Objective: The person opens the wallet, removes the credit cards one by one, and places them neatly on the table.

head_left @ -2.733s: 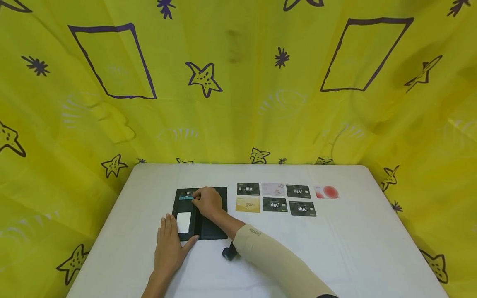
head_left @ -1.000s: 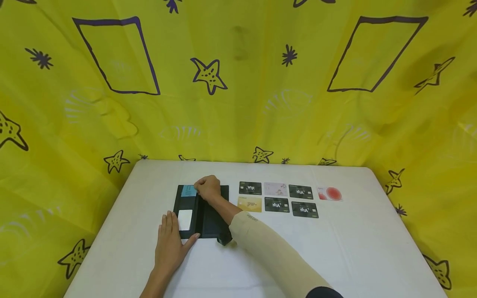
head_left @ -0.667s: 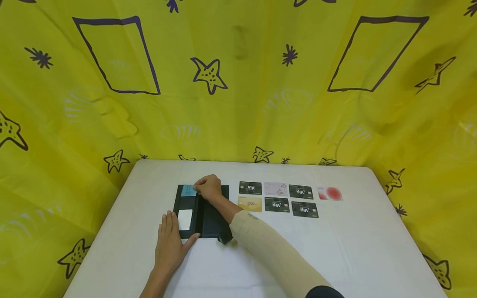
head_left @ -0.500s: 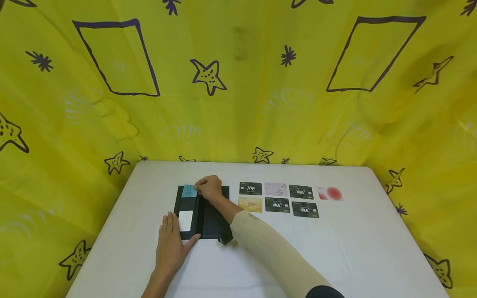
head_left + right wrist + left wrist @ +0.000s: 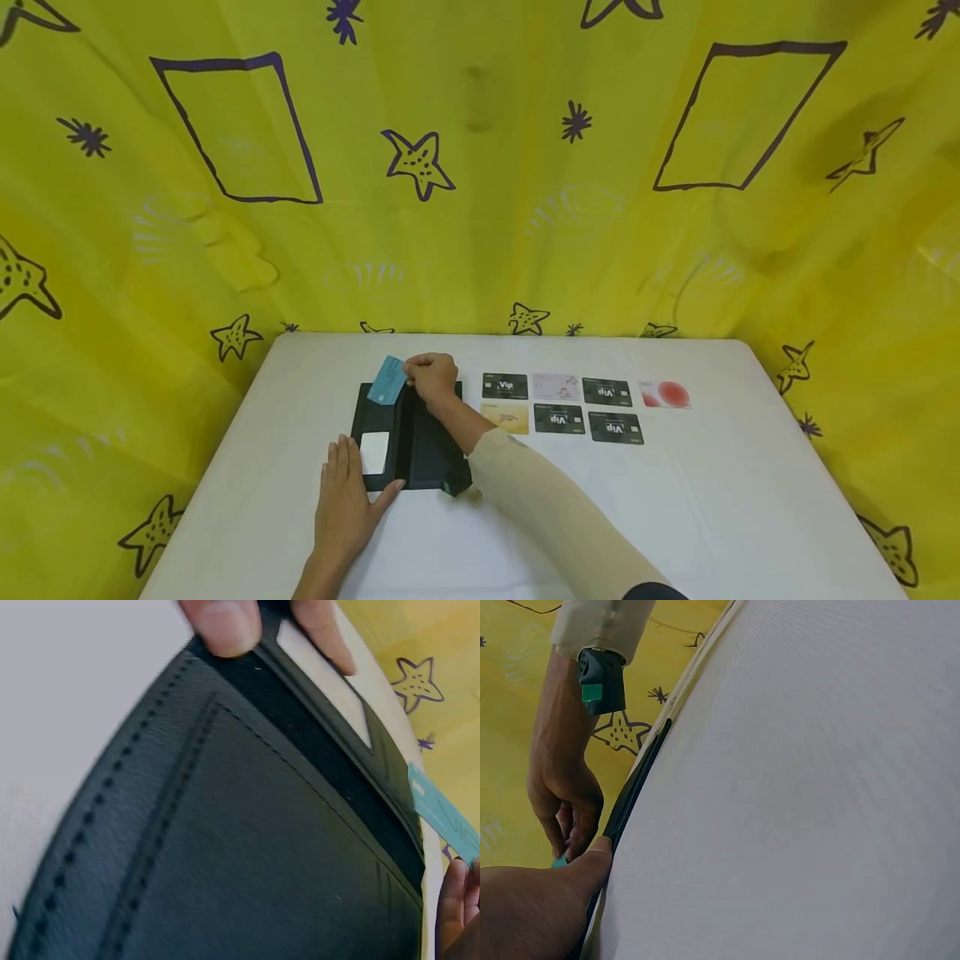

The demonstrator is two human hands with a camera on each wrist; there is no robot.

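Note:
A black leather wallet [image 5: 433,446] lies unfolded on the table, stitching visible in the right wrist view. My right hand [image 5: 435,377] pinches a teal card [image 5: 387,382] by its right edge. The card is tilted over the top of the wallet's left half and sticks out past the far edge; the right wrist view shows the same card [image 5: 442,814] beside the wallet's rim. My left hand [image 5: 343,498] rests along the wallet's left side with straight fingers, its thumb at the near edge. Near it a white rectangle [image 5: 374,452] shows in the wallet's left half.
To the wallet's right, several cards lie flat in two rows: black Vip cards [image 5: 559,419], a gold card [image 5: 505,418], a pinkish card [image 5: 557,387] and a white card with a red circle [image 5: 665,394]. A yellow patterned curtain [image 5: 480,250] hangs behind the white table [image 5: 675,517].
The teal card has come up from the wallet's upper left slot and now tilts out past the far edge, as my right hand moved up and slightly right. My left hand stays put.

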